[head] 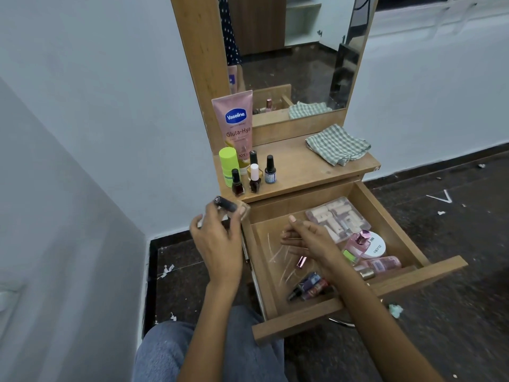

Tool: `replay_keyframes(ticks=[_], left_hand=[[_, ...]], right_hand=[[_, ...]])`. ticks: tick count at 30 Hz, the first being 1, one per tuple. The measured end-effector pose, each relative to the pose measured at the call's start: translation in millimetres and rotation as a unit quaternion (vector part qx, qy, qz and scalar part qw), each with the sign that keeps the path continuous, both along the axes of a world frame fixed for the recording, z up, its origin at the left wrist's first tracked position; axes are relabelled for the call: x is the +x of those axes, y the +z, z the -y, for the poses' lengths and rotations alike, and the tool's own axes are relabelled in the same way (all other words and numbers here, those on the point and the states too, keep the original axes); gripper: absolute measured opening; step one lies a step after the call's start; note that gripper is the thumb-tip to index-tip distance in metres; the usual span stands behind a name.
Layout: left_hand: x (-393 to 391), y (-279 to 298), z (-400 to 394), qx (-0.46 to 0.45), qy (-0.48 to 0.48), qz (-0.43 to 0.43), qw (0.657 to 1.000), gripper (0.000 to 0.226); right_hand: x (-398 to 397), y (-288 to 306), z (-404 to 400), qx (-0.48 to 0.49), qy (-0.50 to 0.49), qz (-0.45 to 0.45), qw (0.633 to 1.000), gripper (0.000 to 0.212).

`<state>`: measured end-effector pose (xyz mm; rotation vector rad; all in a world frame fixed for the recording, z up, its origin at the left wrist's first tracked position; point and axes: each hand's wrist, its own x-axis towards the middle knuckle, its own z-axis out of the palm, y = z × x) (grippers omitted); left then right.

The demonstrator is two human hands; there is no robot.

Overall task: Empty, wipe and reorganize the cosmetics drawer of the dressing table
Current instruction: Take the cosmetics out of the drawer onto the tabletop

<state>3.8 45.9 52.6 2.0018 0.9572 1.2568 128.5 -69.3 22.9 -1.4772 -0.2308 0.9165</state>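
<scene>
The wooden drawer (297, 319) of the dressing table stands pulled out. My left hand (217, 238) is raised beside the table's front left corner, shut on a dark nail polish bottle (227, 204). My right hand (308, 241) hovers inside the drawer over a clear plastic sheet (278, 260), fingers loosely spread, holding nothing I can make out. In the drawer lie a packet of pale rollers (337, 216), a pink perfume bottle (358, 242), a white jar (376, 246), a pink bottle (384, 264) and small dark tubes (308, 288).
On the tabletop (308, 172) stand a pink Vaseline tube (237, 125), a green-capped bottle (228, 166) and several nail polish bottles (254, 177). A checked cloth (337, 146) lies at the right. A mirror (297, 51) rises behind. White walls and a dark, littered floor surround the table.
</scene>
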Motion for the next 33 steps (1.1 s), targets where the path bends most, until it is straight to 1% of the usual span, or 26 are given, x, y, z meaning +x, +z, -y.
replay_keyframes(ticks=[3,8,14,18,20,23,26,28,29,30,31,33], left_hand=[[-3,4,-23,0.002,0.036,-0.007,0.999,0.028],[9,4,-47,-0.009,0.071,-0.037,0.997,0.03],[30,6,-54,-0.009,0.074,-0.066,0.995,0.034],[38,0,-61,-0.017,0.065,-0.054,0.996,0.036],[40,-5,-63,-0.031,0.052,-0.046,0.997,0.039],[41,-11,-65,-0.04,0.042,-0.059,0.997,0.048],[38,-11,-56,-0.028,0.068,-0.066,0.995,0.056],[34,-10,-37,0.024,0.081,-0.04,0.996,0.052],[32,-12,-24,0.051,0.063,-0.032,0.996,0.047],[31,-16,-11,0.077,0.019,-0.04,0.996,0.041],[31,-22,2,0.1,-0.039,-0.073,0.991,0.034],[35,-39,23,0.141,-0.144,-0.18,0.963,0.027]], right_hand=[[2,-4,0,0.004,-0.012,0.001,1.0,0.033],[3,-8,-2,0.001,-0.014,0.016,1.0,0.033],[5,-10,-2,0.0,-0.019,0.015,1.0,0.03],[6,-11,-1,0.008,-0.033,0.015,0.999,0.025],[6,-11,-1,0.009,-0.04,0.017,0.999,0.023],[7,-12,-1,0.012,-0.051,0.017,0.998,0.021],[5,-10,1,0.026,-0.083,0.046,0.995,0.019],[5,-9,4,0.025,-0.132,0.112,0.985,0.016],[5,-10,4,0.015,-0.156,0.151,0.976,0.015],[5,-11,5,0.005,-0.179,0.18,0.967,0.013],[6,-13,5,-0.003,-0.198,0.197,0.96,0.011],[7,-15,5,-0.012,-0.22,0.213,0.952,0.008]])
